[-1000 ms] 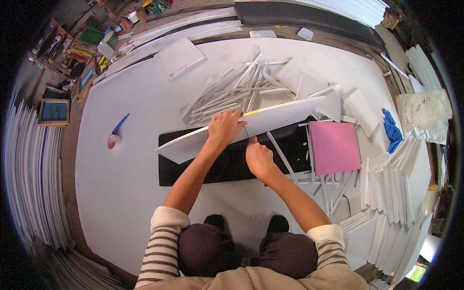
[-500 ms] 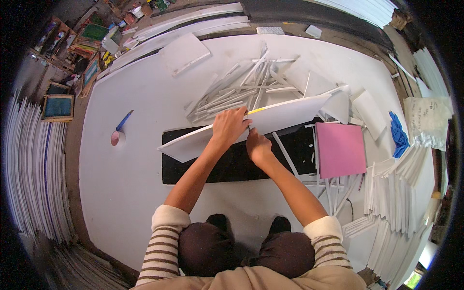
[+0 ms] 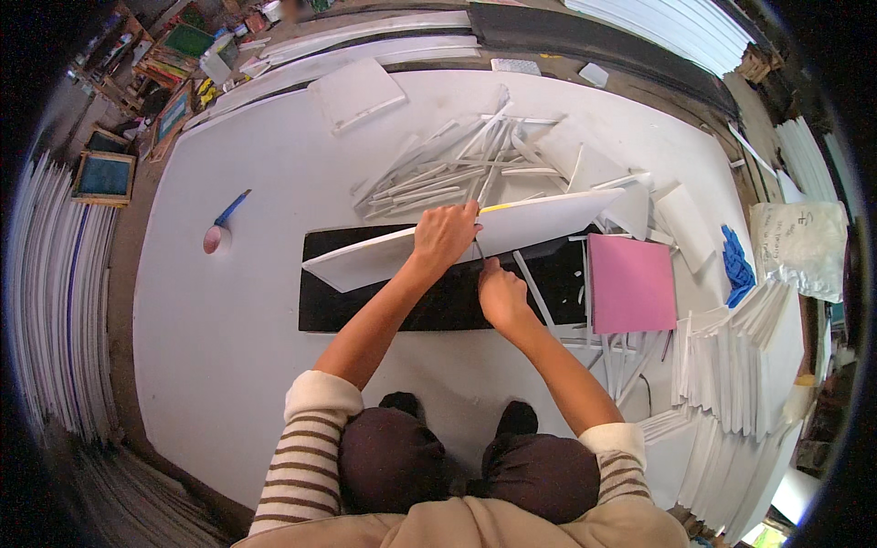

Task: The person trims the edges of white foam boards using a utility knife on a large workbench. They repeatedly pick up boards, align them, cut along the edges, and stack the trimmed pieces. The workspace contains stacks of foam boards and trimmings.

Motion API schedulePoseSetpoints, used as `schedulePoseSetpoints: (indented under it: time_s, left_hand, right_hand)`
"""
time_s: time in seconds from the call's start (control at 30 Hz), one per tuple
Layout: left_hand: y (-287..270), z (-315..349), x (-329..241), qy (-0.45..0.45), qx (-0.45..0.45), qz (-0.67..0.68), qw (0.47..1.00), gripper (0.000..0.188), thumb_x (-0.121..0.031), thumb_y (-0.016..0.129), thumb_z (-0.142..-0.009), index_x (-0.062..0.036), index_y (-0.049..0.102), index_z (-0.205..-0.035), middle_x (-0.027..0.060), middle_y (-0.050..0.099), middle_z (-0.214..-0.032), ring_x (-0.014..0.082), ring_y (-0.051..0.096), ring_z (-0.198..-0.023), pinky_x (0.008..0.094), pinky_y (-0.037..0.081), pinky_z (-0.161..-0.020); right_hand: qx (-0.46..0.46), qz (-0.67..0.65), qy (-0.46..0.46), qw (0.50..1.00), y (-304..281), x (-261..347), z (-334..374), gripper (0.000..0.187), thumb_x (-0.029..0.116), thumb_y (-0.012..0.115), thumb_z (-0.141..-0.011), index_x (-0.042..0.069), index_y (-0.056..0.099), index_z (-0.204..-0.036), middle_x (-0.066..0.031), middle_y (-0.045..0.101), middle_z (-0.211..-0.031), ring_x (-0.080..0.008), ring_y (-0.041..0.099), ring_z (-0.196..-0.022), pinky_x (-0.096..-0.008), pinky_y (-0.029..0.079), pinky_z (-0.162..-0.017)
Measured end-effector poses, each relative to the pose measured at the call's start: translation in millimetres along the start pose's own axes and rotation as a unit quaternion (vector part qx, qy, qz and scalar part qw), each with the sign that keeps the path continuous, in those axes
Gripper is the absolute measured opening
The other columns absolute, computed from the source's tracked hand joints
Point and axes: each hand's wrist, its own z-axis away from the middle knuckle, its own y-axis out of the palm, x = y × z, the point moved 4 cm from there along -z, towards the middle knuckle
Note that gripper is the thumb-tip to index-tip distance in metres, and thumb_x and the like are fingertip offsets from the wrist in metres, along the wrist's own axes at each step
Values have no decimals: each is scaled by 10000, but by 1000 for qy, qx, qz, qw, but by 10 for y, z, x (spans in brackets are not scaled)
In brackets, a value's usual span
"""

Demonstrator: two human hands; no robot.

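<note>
Drawn nearer since the earlier frame, the right hand [image 3: 503, 294] is closed around a thin-bladed tool [image 3: 480, 248]. Just beyond, a tilted white board [image 3: 544, 222] is held at its far edge by the left hand [image 3: 445, 233].

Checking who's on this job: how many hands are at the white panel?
2: the left hand grips the white panel; the right hand, on the panel's near side, holds a thin tool. No others show.

I am wearing the left fisheye camera on my head, and it is looking steeply down from the near side of the white panel [image 3: 539, 224], facing forward across it. It is sitting fairly near, yet taking in my knees [image 3: 391, 461] below the panel and much beyond it.
</note>
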Motion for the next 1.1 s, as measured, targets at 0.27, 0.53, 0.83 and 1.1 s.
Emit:
schedulePoseSetpoints:
  time_s: [0.27, 0.53, 0.83, 1.1]
  left_hand:
    - [-48, -39, 7, 12, 7, 22, 1000, 318, -342, 613, -743, -72, 533, -893, 112, 621, -740, 306, 611, -707, 398, 475, -607]
    - [-26, -27, 12, 24, 0, 18, 1000, 308, -342, 605, -751, -76, 530, -888, 93, 622, -761, 280, 612, -703, 386, 475, -593]
    - [-21, 69, -66, 64, -75, -37, 994, 250, -282, 625, -735, -71, 517, -812, 73, 609, -692, 226, 620, -681, 338, 486, -569]
    - [36, 101, -121, 101, -106, -27, 989, 259, -316, 613, -742, -85, 510, -795, 59, 605, -670, 242, 619, -638, 353, 487, -543]
  right_hand:
    - [23, 19, 12, 999, 89, -2, -70, 126, 115, 432, -832, 16, 429, -909, -178, 618, -730, -300, 635, -706, -388, 513, -601]
    - [81, 44, 27, 995, 359, -34, -341, 166, 169, 405, -868, 21, 432, -940, -151, 627, -822, -272, 638, -770, -384, 515, -635]
    - [99, 34, 44, 994, 443, -84, -387, 188, 172, 354, -886, 51, 454, -989, -165, 631, -885, -292, 628, -826, -391, 505, -697]
    - [128, 69, 75, 986, 300, -137, -166, 209, 157, 360, -883, 46, 473, -1020, -164, 636, -875, -282, 629, -832, -374, 508, -687]
